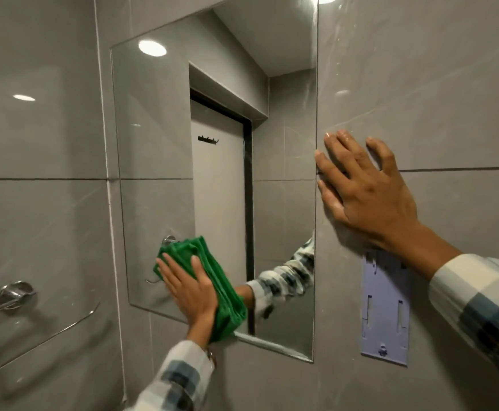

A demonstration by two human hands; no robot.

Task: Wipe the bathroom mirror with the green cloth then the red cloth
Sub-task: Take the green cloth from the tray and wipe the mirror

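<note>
Green cloth (215, 280) lies flat under left hand (190, 289), pressed on mirror (159, 161); right hand (369, 191) spread on wall.

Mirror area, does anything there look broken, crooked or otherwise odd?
One oddity: a pale lilac plastic backplate on the tiled wall, right of the mirror, holds nothing, as if a fitting is missing. Otherwise the left hand presses the green cloth on intact glass.

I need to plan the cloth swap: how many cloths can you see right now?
1. A green cloth is pressed under the left hand against the mirror's lower part. No red cloth shows; it may be out of frame.
</note>
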